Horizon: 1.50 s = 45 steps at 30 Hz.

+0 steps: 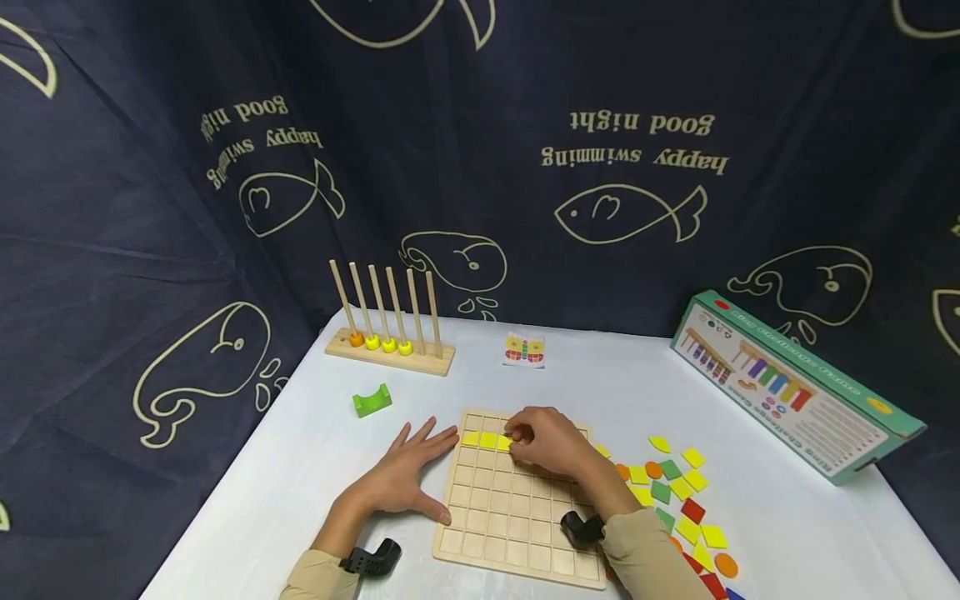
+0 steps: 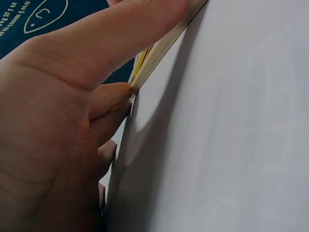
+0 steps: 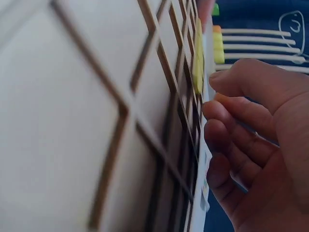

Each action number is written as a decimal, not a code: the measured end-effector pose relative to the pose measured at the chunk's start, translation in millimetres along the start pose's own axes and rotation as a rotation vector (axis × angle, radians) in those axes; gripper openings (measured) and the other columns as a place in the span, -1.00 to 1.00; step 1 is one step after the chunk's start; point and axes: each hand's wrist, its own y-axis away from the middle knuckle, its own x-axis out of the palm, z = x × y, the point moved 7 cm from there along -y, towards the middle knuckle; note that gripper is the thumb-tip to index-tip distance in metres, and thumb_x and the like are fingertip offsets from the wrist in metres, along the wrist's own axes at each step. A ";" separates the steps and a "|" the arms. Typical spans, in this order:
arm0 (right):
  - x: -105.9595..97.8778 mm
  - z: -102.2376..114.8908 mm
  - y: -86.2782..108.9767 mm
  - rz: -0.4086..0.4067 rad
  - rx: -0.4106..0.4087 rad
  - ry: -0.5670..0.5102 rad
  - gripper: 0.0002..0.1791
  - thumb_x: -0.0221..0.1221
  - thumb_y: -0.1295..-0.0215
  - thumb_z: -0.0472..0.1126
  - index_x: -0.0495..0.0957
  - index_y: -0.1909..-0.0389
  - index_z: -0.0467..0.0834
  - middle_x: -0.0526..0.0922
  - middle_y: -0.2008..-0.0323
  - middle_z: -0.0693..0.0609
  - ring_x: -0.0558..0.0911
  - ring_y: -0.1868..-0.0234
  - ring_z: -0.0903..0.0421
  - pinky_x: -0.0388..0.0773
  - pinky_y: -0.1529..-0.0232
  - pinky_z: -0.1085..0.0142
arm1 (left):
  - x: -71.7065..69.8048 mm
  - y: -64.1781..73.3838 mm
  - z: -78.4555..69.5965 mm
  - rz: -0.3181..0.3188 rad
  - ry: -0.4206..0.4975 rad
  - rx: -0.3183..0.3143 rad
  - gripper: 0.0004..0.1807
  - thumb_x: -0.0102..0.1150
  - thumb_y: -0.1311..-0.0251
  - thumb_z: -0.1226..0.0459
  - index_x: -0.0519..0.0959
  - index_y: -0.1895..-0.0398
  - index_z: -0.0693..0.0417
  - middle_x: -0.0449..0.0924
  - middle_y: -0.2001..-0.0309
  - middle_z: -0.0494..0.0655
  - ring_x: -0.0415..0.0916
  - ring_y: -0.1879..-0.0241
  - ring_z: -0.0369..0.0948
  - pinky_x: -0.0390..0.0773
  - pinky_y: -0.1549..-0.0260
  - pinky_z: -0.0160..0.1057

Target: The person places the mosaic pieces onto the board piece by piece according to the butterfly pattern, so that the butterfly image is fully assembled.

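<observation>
A wooden grid board (image 1: pixel 495 527) lies on the white table with several yellow tiles (image 1: pixel 488 440) in a row near its far edge. My left hand (image 1: pixel 401 471) is spread flat beside the board, its thumb and index fingertip at the left edge. In the left wrist view the fingers (image 2: pixel 110 99) touch the board's side (image 2: pixel 161 48). Over the right end of the yellow row is my right hand (image 1: pixel 546 442), fingers bent. In the right wrist view its thumb (image 3: pixel 241 79) and fingertips stand slightly apart near the yellow tiles (image 3: pixel 198 60), with nothing seen between them.
Loose coloured tiles (image 1: pixel 690 483) lie scattered right of the board, partly behind the right forearm. Farther back are a peg stand (image 1: pixel 427 362) with orange and yellow rings, a green curved block (image 1: pixel 372 402) and a butterfly picture card (image 1: pixel 525 350). A game box (image 1: pixel 795 387) stands at right.
</observation>
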 end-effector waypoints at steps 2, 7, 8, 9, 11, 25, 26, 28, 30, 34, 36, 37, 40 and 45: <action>-6.5 -5.2 5.1 -0.008 -0.002 -0.027 -0.76 0.26 -0.14 -0.27 0.67 0.14 -0.12 0.58 0.35 0.21 0.51 0.38 0.30 0.53 0.33 0.35 | 0.2 0.2 -0.4 0.000 0.000 -0.003 0.35 0.36 0.51 -0.43 0.18 -0.47 -0.01 0.06 -0.47 -0.17 -0.26 -0.47 0.03 -0.38 -0.34 0.19; -30.6 -21.6 23.3 -0.040 0.012 -0.070 -0.76 0.23 -0.15 -0.35 0.67 0.14 -0.17 0.58 0.38 0.19 0.51 0.41 0.23 0.53 0.38 0.33 | -1.0 0.9 -0.9 0.001 0.011 -0.016 0.36 0.39 0.53 -0.42 0.18 -0.47 -0.02 0.06 -0.47 -0.19 -0.27 -0.48 0.00 -0.39 -0.35 0.17; -35.7 -26.1 27.4 -0.047 0.026 -0.072 -0.76 0.23 -0.15 -0.34 0.67 0.14 -0.16 0.57 0.38 0.19 0.51 0.41 0.22 0.52 0.39 0.34 | -1.3 0.9 -0.8 0.002 0.014 -0.018 0.36 0.40 0.53 -0.41 0.18 -0.47 -0.03 0.05 -0.47 -0.19 -0.28 -0.48 -0.01 -0.39 -0.35 0.16; -40.9 -30.2 31.9 -0.052 0.042 -0.076 -0.76 0.23 -0.15 -0.34 0.67 0.14 -0.16 0.58 0.38 0.18 0.51 0.41 0.21 0.52 0.39 0.34 | -1.4 0.9 -0.4 0.003 0.015 -0.018 0.36 0.40 0.53 -0.41 0.18 -0.48 -0.04 0.05 -0.48 -0.19 -0.28 -0.48 -0.01 -0.39 -0.35 0.16; -50.2 -40.0 40.4 -0.062 0.080 -0.077 -0.77 0.25 -0.15 -0.33 0.67 0.15 -0.16 0.58 0.38 0.17 0.51 0.39 0.18 0.52 0.40 0.33 | -1.3 1.0 0.3 0.003 0.017 -0.017 0.36 0.39 0.52 -0.41 0.18 -0.48 -0.04 0.04 -0.48 -0.19 -0.28 -0.48 -0.01 -0.40 -0.35 0.16; -69.3 -87.3 94.6 0.021 0.330 -0.043 -0.75 0.39 -0.04 -0.21 0.67 0.21 -0.07 0.53 0.40 0.12 0.45 0.35 0.12 0.48 0.34 0.31 | -1.4 2.1 2.3 -0.007 -0.005 -0.003 0.36 0.37 0.52 -0.43 0.17 -0.48 -0.04 0.04 -0.48 -0.19 -0.27 -0.48 -0.01 -0.39 -0.35 0.15; -68.2 -88.7 97.4 0.031 0.336 -0.035 -0.74 0.41 -0.02 -0.18 0.67 0.22 -0.06 0.53 0.40 0.13 0.45 0.35 0.12 0.48 0.33 0.31 | -1.5 2.1 2.1 -0.006 -0.005 -0.003 0.36 0.37 0.51 -0.43 0.17 -0.48 -0.04 0.04 -0.48 -0.19 -0.27 -0.48 -0.01 -0.40 -0.35 0.15; -66.9 -90.8 102.3 0.040 0.343 -0.020 -0.73 0.43 0.02 -0.16 0.67 0.24 -0.03 0.52 0.41 0.14 0.45 0.34 0.13 0.47 0.30 0.30 | -1.3 1.9 2.0 -0.007 -0.005 -0.001 0.36 0.37 0.51 -0.43 0.17 -0.48 -0.03 0.04 -0.48 -0.18 -0.27 -0.48 0.00 -0.39 -0.35 0.17; -66.4 -92.6 105.5 0.041 0.352 -0.013 -0.73 0.44 0.03 -0.17 0.67 0.25 -0.02 0.53 0.40 0.14 0.44 0.34 0.12 0.47 0.29 0.29 | -1.3 1.7 1.8 -0.007 -0.006 -0.001 0.36 0.37 0.51 -0.43 0.17 -0.48 -0.03 0.04 -0.48 -0.18 -0.27 -0.48 0.00 -0.39 -0.35 0.17; -67.1 -95.1 107.6 0.024 0.380 0.009 -0.75 0.45 0.04 -0.17 0.69 0.27 0.01 0.54 0.39 0.15 0.45 0.34 0.12 0.48 0.28 0.27 | -0.7 1.0 2.0 -0.007 -0.006 -0.002 0.36 0.37 0.52 -0.43 0.17 -0.48 -0.04 0.04 -0.48 -0.19 -0.27 -0.48 0.00 -0.39 -0.35 0.16; -67.5 -95.7 107.3 0.013 0.392 0.031 -0.75 0.45 0.05 -0.16 0.70 0.28 0.01 0.54 0.40 0.16 0.45 0.35 0.13 0.48 0.29 0.27 | -0.1 0.8 2.1 -0.005 -0.005 -0.002 0.36 0.38 0.52 -0.43 0.17 -0.48 -0.04 0.03 -0.48 -0.20 -0.28 -0.48 -0.01 -0.40 -0.35 0.15; -67.9 -95.6 106.9 0.005 0.397 0.038 -0.75 0.46 0.05 -0.15 0.70 0.29 0.01 0.54 0.41 0.17 0.44 0.36 0.13 0.48 0.30 0.27 | 0.1 0.6 2.3 -0.006 -0.005 -0.001 0.36 0.38 0.52 -0.43 0.17 -0.48 -0.05 0.03 -0.48 -0.20 -0.28 -0.48 -0.01 -0.40 -0.35 0.15; -69.7 -95.4 105.5 -0.036 0.395 0.052 -0.76 0.45 0.06 -0.14 0.71 0.29 0.00 0.53 0.44 0.17 0.44 0.38 0.13 0.45 0.35 0.28 | 0.1 0.2 1.3 -0.005 -0.003 0.002 0.36 0.38 0.52 -0.42 0.16 -0.48 -0.05 0.03 -0.48 -0.19 -0.28 -0.48 -0.01 -0.40 -0.35 0.16; -71.9 -89.3 98.7 -0.097 0.344 0.036 -0.75 0.43 0.04 -0.14 0.71 0.27 -0.03 0.53 0.45 0.16 0.44 0.40 0.14 0.43 0.42 0.34 | -0.4 -0.6 -1.2 -0.001 0.002 0.004 0.36 0.39 0.52 -0.42 0.16 -0.48 -0.04 0.04 -0.48 -0.18 -0.28 -0.48 0.00 -0.39 -0.35 0.16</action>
